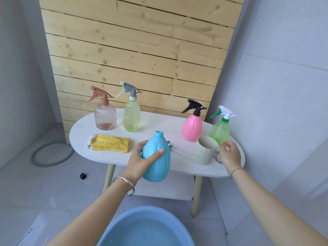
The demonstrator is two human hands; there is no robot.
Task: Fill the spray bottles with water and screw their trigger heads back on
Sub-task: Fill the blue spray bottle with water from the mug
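My left hand (142,159) grips a light blue spray bottle (157,162) with its neck open and no trigger head, held off the front edge of the white table (177,126). Its trigger head (170,146) lies on the table behind it, the dip tube (182,153) stretching right. My right hand (229,155) touches the metal handle of a beige cup (205,150), fingers curled by it. Four capped bottles stand behind: a clear pink bottle (106,118), a yellow-green bottle (132,116), a solid pink bottle (192,126) and a green bottle (219,130).
A folded yellow cloth (111,142) lies on the table's left front. A blue basin (145,229) holding water sits on the floor below me. A grey ring (51,155) and a small black cube (82,176) lie on the floor at left. A wooden slat panel stands behind.
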